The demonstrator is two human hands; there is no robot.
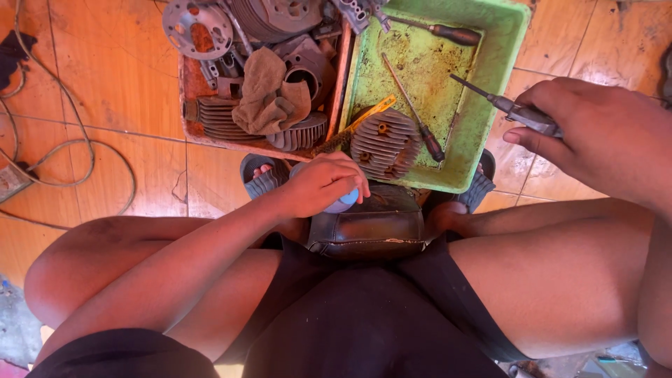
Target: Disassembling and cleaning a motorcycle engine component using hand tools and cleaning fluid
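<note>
Now the right hand grips one screwdriver over the green tray. The left hand closes on one pale blue object at the tray's near edge. Two more screwdrivers and one finned cylinder lie inside.

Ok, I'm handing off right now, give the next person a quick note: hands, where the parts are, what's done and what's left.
Left hand: closed over a small bluish round object, low between the knees, by the black stool seat.
Right hand: fingers grip a screwdriver, tip over the green tray.
In the tray: finned cylinder head, two more screwdrivers, a yellow strip.
Wooden box alongside: finned parts, covers, a brown rag.
Done: parts lie loose, apart from one another.
Left: cannot tell; the screwdriver touches no part yet.
</note>
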